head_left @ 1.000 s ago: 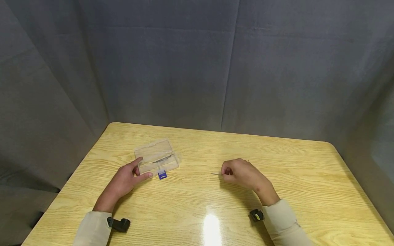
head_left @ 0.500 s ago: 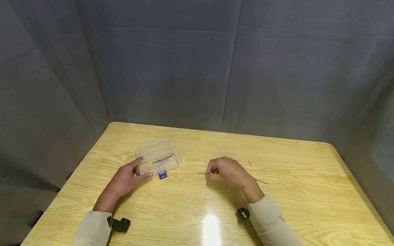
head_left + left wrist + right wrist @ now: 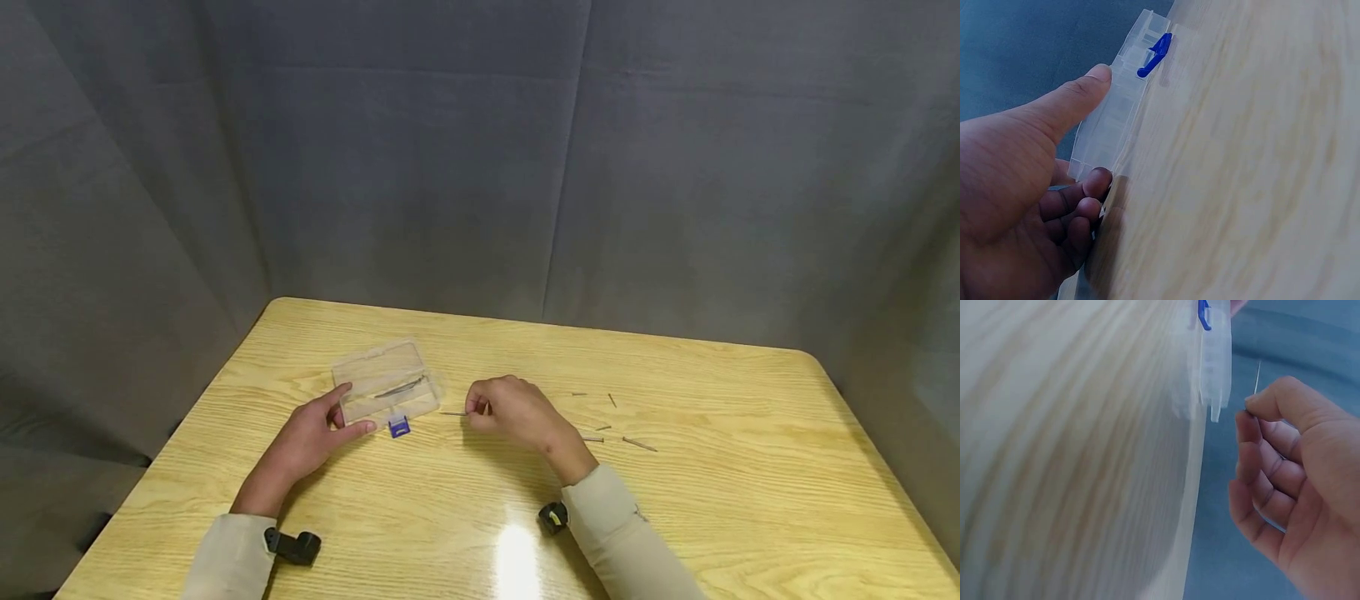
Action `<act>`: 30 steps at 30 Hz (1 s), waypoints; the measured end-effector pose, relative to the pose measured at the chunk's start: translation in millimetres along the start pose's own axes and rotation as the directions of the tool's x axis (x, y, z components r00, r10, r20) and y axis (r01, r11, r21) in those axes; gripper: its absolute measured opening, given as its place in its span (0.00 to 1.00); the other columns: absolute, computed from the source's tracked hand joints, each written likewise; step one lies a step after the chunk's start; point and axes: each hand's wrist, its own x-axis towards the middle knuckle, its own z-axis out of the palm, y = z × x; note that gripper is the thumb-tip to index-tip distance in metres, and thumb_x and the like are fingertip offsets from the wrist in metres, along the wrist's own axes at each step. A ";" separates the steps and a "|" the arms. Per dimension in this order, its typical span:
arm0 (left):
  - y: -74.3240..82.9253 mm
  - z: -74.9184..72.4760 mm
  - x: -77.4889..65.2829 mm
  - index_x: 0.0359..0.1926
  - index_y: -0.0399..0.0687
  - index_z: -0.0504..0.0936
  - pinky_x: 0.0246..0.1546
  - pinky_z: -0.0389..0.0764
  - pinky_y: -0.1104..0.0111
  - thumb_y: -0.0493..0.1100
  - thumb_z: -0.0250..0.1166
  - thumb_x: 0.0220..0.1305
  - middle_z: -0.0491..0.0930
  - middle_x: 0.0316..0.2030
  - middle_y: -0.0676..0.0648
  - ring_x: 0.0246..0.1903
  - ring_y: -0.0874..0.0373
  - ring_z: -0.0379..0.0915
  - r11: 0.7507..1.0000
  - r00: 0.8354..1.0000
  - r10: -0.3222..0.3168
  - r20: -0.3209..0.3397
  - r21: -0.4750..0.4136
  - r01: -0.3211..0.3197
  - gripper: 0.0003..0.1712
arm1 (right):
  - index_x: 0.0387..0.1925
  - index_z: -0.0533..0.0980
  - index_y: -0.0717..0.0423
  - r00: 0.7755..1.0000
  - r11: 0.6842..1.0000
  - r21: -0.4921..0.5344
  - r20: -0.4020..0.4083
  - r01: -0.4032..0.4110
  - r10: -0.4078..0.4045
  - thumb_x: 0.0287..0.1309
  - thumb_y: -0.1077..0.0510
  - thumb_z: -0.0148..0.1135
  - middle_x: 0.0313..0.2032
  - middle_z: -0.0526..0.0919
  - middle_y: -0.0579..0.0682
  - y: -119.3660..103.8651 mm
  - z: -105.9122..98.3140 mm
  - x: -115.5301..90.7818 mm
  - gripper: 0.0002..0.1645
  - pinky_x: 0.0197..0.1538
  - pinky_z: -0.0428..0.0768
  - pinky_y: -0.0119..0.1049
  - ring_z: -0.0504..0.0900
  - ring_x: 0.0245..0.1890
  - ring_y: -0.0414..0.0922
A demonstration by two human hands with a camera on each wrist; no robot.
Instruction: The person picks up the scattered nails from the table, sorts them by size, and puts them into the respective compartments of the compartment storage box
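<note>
A clear plastic box [image 3: 363, 408] with a raised lid [image 3: 378, 364] and a blue latch [image 3: 399, 427] sits left of centre on the table. Several thin metal nails [image 3: 401, 387] lie inside it. My left hand [image 3: 303, 437] holds the box's left end, thumb along the front wall and fingers round the corner. Between thumb and index finger, my right hand [image 3: 517, 411] pinches a slim nail [image 3: 452, 413], which points left just short of the box's right end. The right wrist view shows that nail [image 3: 1257, 376] upright above the fingertips.
Loose nails lie right of my right hand: a short nail [image 3: 612, 400], a longer nail [image 3: 639, 444] and several others. The wooden table [image 3: 720, 500] ends at dark grey curtains [image 3: 420, 183] behind and at both sides.
My right hand has moved left toward the box with the pinched nail, uncovering the loose nails behind it. My left hand has stayed on the box.
</note>
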 end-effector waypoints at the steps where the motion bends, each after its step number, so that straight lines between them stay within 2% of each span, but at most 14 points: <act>1: 0.0 -0.2 -0.2 0.75 0.29 0.62 0.33 0.67 0.60 0.58 0.70 0.68 0.71 0.30 0.49 0.26 0.55 0.62 1.000 1.000 0.001 0.002 0.000 -0.001 0.50 | 0.34 0.84 0.49 1.000 1.000 -0.005 0.000 0.002 -0.002 0.64 0.60 0.67 0.31 0.84 0.38 -1.4 1.3 2.7 0.03 0.30 0.75 0.33 0.74 0.24 0.34; 12: 0.3 -0.2 -1.3 0.75 0.28 0.62 0.33 0.67 0.60 0.58 0.71 0.68 0.71 0.30 0.49 0.26 0.55 0.62 1.000 1.000 -0.003 0.005 -0.001 0.003 0.50 | 0.32 0.84 0.45 0.998 0.997 -0.074 -0.061 -0.026 0.022 0.60 0.62 0.66 0.31 0.84 0.37 -11.6 7.8 30.2 0.07 0.30 0.75 0.35 0.73 0.23 0.35; 22: -0.9 0.7 0.0 0.75 0.29 0.62 0.33 0.67 0.60 0.57 0.71 0.68 0.71 0.30 0.49 0.26 0.55 0.62 1.000 1.000 -0.003 -0.001 0.006 0.003 0.49 | 0.33 0.84 0.46 0.995 0.996 -0.040 -0.056 -0.081 0.079 0.62 0.61 0.68 0.33 0.85 0.38 -15.3 13.9 46.4 0.05 0.35 0.75 0.34 0.76 0.28 0.36; 30: -1.2 -0.1 0.9 0.74 0.28 0.62 0.33 0.67 0.60 0.56 0.71 0.68 0.71 0.29 0.49 0.26 0.55 0.62 1.000 1.000 0.002 -0.006 -0.006 -0.002 0.49 | 0.33 0.84 0.48 0.995 0.998 -0.024 -0.087 -0.059 0.057 0.63 0.62 0.68 0.33 0.86 0.41 -21.2 19.6 56.4 0.05 0.32 0.74 0.33 0.76 0.27 0.36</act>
